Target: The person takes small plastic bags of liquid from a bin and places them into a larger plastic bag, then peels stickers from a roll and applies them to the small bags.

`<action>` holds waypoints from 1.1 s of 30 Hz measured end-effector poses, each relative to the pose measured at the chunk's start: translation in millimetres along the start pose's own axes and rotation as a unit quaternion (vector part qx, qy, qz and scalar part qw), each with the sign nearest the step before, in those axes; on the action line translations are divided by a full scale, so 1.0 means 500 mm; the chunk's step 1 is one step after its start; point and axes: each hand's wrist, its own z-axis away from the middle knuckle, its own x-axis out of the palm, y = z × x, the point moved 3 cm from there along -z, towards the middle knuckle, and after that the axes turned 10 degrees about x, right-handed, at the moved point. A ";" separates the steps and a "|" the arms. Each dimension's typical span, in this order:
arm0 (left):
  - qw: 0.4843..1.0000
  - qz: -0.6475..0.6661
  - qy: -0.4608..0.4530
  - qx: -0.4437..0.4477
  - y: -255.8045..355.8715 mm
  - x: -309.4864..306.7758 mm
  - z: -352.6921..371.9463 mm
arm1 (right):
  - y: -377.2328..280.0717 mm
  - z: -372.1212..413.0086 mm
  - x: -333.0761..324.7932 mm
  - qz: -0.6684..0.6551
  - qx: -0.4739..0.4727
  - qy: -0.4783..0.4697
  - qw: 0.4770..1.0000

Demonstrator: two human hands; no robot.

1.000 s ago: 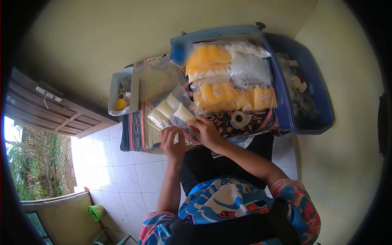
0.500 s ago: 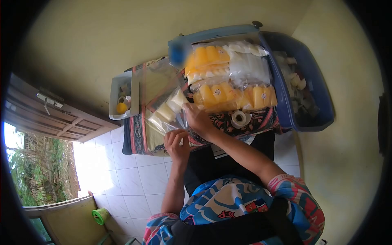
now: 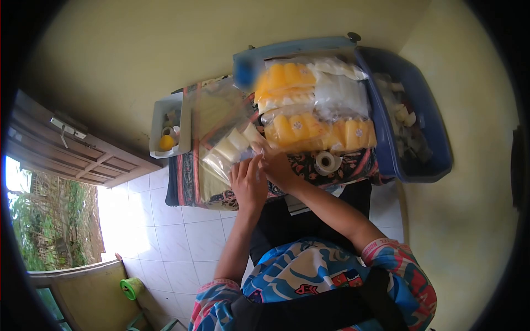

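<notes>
Clear plastic bag [image 3: 220,160] of pale packets [image 3: 238,139] lies on the cloth-covered bench [image 3: 208,185] in the head view, left of bagged orange packets [image 3: 292,127]. Left hand [image 3: 248,179] and right hand [image 3: 279,168] meet at its near right edge, fingers bent; whether either grip is clenched on it, I cannot tell.

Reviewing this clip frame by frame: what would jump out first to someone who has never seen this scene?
Probably the bright orange packs in clear plastic, right of centre on the patterned cloth, with the big blue bin beyond them at the right. Next, the left hand and right hand, close together at the near side of the pale packets. The glaring open doorway at the far left also draws the eye.
</notes>
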 end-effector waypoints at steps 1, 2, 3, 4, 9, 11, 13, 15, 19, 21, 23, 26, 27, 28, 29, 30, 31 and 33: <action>1.000 -0.003 -0.012 0.001 -0.001 0.005 -0.006 | -0.001 -0.001 0.000 0.016 -0.006 -0.007 1.000; 1.000 -0.010 -0.013 0.001 -0.006 0.011 -0.009 | -0.003 -0.001 -0.001 0.032 -0.011 -0.014 0.999; 1.000 -0.016 -0.015 0.001 -0.010 0.018 -0.009 | -0.004 0.000 -0.001 0.049 -0.015 -0.022 0.998; 1.000 -0.022 -0.018 0.000 -0.012 0.022 -0.008 | 0.001 0.001 0.004 0.062 -0.014 -0.031 0.997; 0.999 0.026 0.017 0.012 -0.011 0.008 -0.008 | -0.005 -0.009 0.007 0.061 -0.009 -0.013 0.998; 0.999 0.029 0.018 0.018 -0.011 0.007 -0.002 | -0.008 -0.015 0.014 0.054 0.037 -0.048 0.997; 0.999 0.025 0.016 0.022 -0.010 0.008 0.001 | 0.000 -0.017 0.019 0.076 0.034 -0.042 0.996; 0.998 0.043 0.029 0.023 -0.008 0.003 0.001 | 0.011 -0.013 0.026 0.126 -0.019 -0.001 0.992; 0.997 0.049 0.051 0.032 -0.016 -0.002 0.012 | 0.009 0.034 -0.001 0.154 0.004 -0.051 0.987; 0.997 0.058 0.036 0.021 -0.019 0.002 0.019 | 0.009 0.049 -0.015 0.173 0.086 -0.144 0.971; 0.998 0.059 0.024 0.016 -0.013 0.006 0.026 | 0.018 0.039 -0.009 0.139 0.027 -0.099 0.985; 0.999 0.042 0.012 0.022 -0.016 0.004 0.029 | 0.024 0.011 0.012 0.117 -0.004 -0.033 0.993; 0.999 0.044 0.016 0.023 -0.018 0.004 0.029 | 0.016 0.009 0.013 0.105 -0.008 -0.017 0.994; 0.999 0.043 0.020 0.023 -0.019 0.003 0.030 | 0.011 0.008 0.016 0.108 -0.013 -0.006 0.994; 0.998 0.048 0.019 0.027 -0.018 0.001 0.031 | 0.009 0.008 0.022 0.111 -0.019 0.005 0.994; 0.998 0.045 0.020 0.028 -0.018 0.001 0.031 | 0.011 0.007 0.030 0.130 -0.024 0.012 0.991; 0.999 0.043 0.020 0.028 -0.018 0.003 0.032 | 0.011 0.006 0.030 0.148 -0.029 0.019 0.988; 0.999 0.045 0.017 0.025 -0.020 0.001 0.035 | 0.021 0.007 0.030 0.073 0.053 -0.057 0.994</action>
